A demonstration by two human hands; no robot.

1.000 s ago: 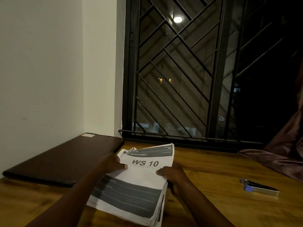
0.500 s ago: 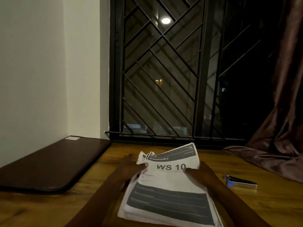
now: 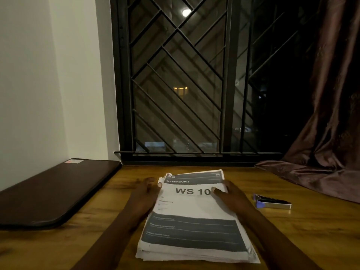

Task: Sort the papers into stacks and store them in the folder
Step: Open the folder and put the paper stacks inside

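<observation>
A thick stack of printed papers (image 3: 194, 221) lies on the wooden table (image 3: 292, 230) in front of me; the top sheet reads "WS 10" with dark grey bands. My left hand (image 3: 144, 193) grips the stack's left edge, thumb on top near the far corner. My right hand (image 3: 228, 195) holds the right edge, thumb pressed beside the "10". A dark brown closed folder (image 3: 54, 191) lies flat at the left, against the wall.
A small metal stapler with a blue end (image 3: 272, 202) lies on the table to the right of the papers. A brown curtain (image 3: 321, 133) drapes onto the table's far right corner. A barred window (image 3: 175, 94) stands behind the table.
The stack has swung from a slanted position to lie squarer in front of me and lower on the table. Both hands stayed on its edges. My view shifted right.
</observation>
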